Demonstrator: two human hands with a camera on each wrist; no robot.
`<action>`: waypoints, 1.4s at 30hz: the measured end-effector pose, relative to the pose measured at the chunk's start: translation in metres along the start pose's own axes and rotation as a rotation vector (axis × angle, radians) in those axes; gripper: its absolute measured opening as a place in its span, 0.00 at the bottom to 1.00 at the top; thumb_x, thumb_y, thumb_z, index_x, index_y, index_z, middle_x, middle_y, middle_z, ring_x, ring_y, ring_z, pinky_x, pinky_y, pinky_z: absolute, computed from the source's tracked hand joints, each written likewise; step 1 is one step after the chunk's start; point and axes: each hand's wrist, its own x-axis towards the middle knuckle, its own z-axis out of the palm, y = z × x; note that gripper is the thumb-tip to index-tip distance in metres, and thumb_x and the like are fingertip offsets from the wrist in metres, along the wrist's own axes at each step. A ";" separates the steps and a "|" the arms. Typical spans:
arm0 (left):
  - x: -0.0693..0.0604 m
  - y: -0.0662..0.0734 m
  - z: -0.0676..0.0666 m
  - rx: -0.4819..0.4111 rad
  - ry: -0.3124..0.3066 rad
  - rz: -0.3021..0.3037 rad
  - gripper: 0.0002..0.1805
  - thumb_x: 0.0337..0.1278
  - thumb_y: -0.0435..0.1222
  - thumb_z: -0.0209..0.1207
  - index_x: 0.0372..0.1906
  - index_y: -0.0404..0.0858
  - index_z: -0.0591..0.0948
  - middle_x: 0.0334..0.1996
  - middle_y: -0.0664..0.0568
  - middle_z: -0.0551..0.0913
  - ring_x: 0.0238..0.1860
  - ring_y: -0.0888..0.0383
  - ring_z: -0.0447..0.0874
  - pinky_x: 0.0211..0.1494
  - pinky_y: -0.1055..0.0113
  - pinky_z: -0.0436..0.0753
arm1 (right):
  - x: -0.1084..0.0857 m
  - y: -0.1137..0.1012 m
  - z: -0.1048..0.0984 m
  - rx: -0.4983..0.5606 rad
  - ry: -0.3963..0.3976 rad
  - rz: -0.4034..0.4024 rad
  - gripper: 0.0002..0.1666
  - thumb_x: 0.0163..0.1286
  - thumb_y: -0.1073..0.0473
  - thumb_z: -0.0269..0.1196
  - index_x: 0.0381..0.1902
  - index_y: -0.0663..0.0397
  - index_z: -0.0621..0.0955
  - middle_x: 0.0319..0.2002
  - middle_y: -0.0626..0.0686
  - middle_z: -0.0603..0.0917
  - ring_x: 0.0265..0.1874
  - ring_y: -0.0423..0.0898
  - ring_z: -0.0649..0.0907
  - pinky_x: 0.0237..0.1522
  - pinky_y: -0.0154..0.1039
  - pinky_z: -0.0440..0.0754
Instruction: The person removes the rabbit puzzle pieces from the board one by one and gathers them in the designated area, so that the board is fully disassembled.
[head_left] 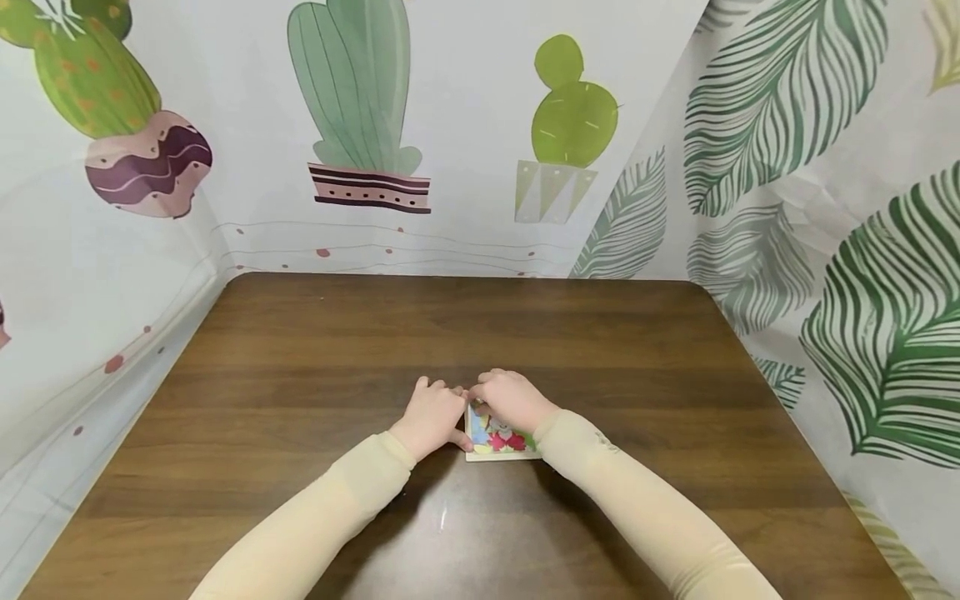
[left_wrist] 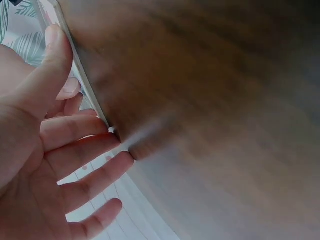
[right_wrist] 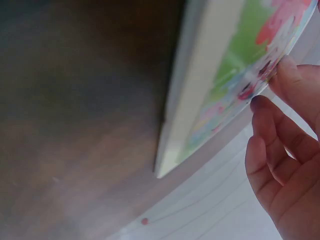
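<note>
A flat picture board (head_left: 504,457) with a pale border and a colourful picture lies on the table. My left hand (head_left: 431,418) is at its left side, the thumb (left_wrist: 57,42) against the pale edge and the other fingers spread, nearly straight, around the far left corner. Over the picture reaches my right hand (head_left: 513,398), its fingers bent. In the right wrist view the thumb (right_wrist: 289,70) and forefinger (right_wrist: 261,103) meet the far edge of the board (right_wrist: 187,100), slightly apart; whether they pinch anything there cannot be made out.
The brown wooden table (head_left: 322,333) extends around the board on all sides. Behind it and at both sides hang white sheets printed with cacti (head_left: 352,92) and green leaves (head_left: 892,333). Two pale sleeves (head_left: 322,517) cross the table's near part.
</note>
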 end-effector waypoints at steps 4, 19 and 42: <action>0.002 0.000 -0.002 0.004 -0.009 -0.010 0.38 0.19 0.66 0.67 0.38 0.44 0.85 0.37 0.57 0.85 0.33 0.55 0.77 0.41 0.59 0.67 | 0.002 -0.003 -0.003 -0.076 0.009 -0.009 0.10 0.56 0.58 0.69 0.38 0.46 0.86 0.29 0.45 0.81 0.30 0.43 0.78 0.38 0.39 0.79; 0.002 -0.004 0.000 -0.003 -0.031 -0.025 0.39 0.20 0.66 0.67 0.42 0.44 0.85 0.41 0.57 0.85 0.35 0.55 0.78 0.44 0.58 0.68 | 0.007 -0.005 -0.001 -0.099 -0.016 -0.012 0.12 0.56 0.56 0.70 0.40 0.47 0.85 0.34 0.45 0.85 0.35 0.42 0.82 0.44 0.40 0.79; 0.001 0.002 -0.001 0.009 -0.030 -0.016 0.32 0.20 0.66 0.67 0.32 0.46 0.85 0.38 0.59 0.85 0.32 0.55 0.76 0.45 0.56 0.69 | 0.020 0.007 -0.016 0.146 -0.265 0.054 0.18 0.51 0.49 0.73 0.37 0.47 0.80 0.39 0.46 0.78 0.33 0.41 0.75 0.41 0.37 0.76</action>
